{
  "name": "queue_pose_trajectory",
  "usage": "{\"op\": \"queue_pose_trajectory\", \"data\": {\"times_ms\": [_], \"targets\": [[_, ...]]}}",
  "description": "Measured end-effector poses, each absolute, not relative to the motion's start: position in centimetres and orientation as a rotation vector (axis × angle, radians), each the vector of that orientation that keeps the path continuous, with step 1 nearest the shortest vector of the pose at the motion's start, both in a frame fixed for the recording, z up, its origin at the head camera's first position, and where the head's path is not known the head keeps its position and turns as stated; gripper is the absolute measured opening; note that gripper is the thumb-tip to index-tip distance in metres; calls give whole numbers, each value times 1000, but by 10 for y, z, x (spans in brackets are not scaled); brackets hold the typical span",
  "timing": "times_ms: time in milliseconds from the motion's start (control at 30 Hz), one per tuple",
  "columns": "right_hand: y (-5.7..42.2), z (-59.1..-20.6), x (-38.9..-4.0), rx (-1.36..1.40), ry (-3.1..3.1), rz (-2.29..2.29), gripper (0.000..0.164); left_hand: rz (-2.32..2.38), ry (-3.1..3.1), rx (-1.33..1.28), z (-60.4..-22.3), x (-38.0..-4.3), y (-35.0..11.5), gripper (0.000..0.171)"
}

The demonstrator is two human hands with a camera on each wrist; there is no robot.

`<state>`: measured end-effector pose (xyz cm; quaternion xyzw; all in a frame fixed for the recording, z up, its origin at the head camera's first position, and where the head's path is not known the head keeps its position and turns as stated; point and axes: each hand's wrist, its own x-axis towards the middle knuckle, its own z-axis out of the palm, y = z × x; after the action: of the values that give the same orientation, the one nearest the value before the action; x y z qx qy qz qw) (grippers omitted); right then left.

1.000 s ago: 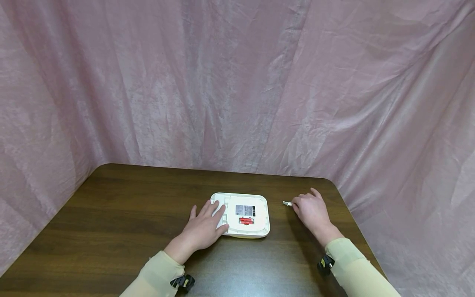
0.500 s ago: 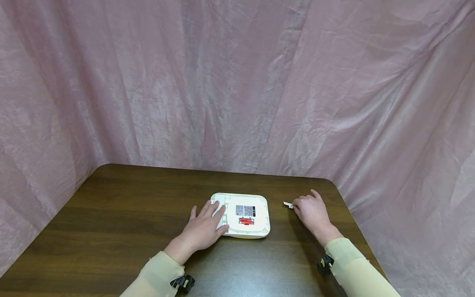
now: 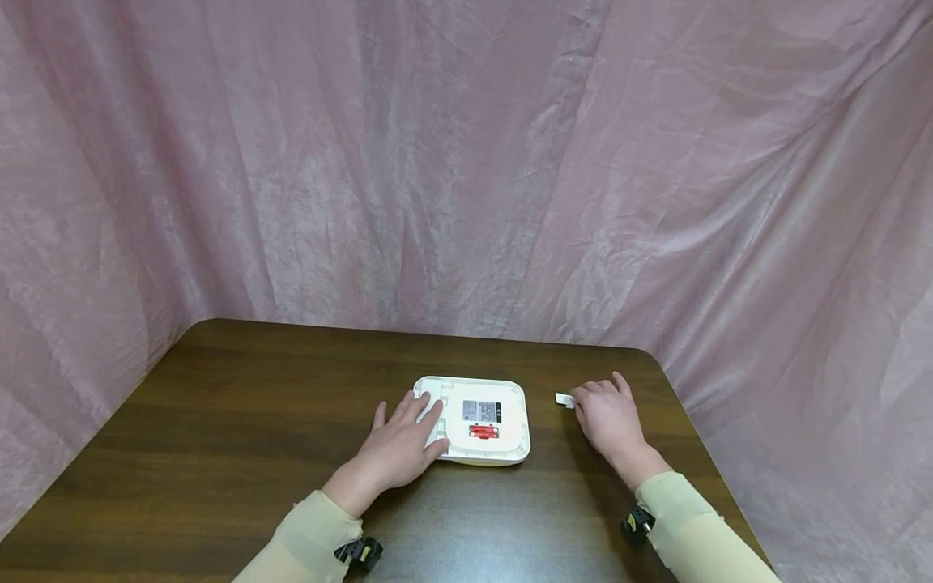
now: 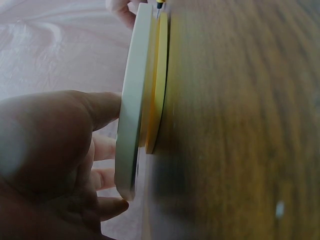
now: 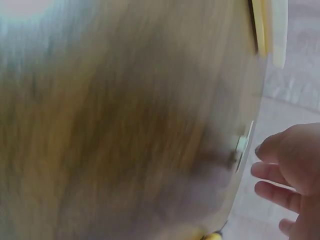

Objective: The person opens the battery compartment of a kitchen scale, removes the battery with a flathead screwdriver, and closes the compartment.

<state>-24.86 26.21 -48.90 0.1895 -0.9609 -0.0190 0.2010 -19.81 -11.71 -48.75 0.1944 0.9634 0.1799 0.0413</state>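
Observation:
A white rounded-square device point(image 3: 513, 441) with a yellow layer point(image 4: 159, 85) below it lies on the wooden table, underside up. Its uncovered battery bay shows red batteries point(image 3: 484, 432) beneath a printed label point(image 3: 482, 412). My left hand point(image 3: 396, 449) rests on the device's left side with spread fingers, thumb at the near edge. To the right, a small white cover point(image 3: 564, 399) lies flat on the table. My right hand point(image 3: 607, 417) is just beside that cover; in the right wrist view its loosely bent fingers stand slightly apart from the cover point(image 5: 241, 147).
Pink curtain point(image 3: 466, 162) hangs behind the wooden table point(image 3: 277, 389) and along its sides. In the left wrist view a yellow-and-black thing with a thin metal tip point(image 4: 160, 5) shows past the device. Another bit of yellow point(image 5: 214, 236) sits low in the right wrist view.
The small white cover, earlier tilted at my right fingertips, now lies flatter. My right hand has shifted slightly left and its fingers have loosened. My left hand stays in place.

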Motion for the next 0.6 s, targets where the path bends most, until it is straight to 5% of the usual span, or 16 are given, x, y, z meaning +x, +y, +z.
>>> {"op": "queue_pose_trajectory", "data": {"times_ms": [600], "targets": [[248,-485,-234,534,-2749,-129,23,549,2948,603,-489,-198,-116,68]]}}
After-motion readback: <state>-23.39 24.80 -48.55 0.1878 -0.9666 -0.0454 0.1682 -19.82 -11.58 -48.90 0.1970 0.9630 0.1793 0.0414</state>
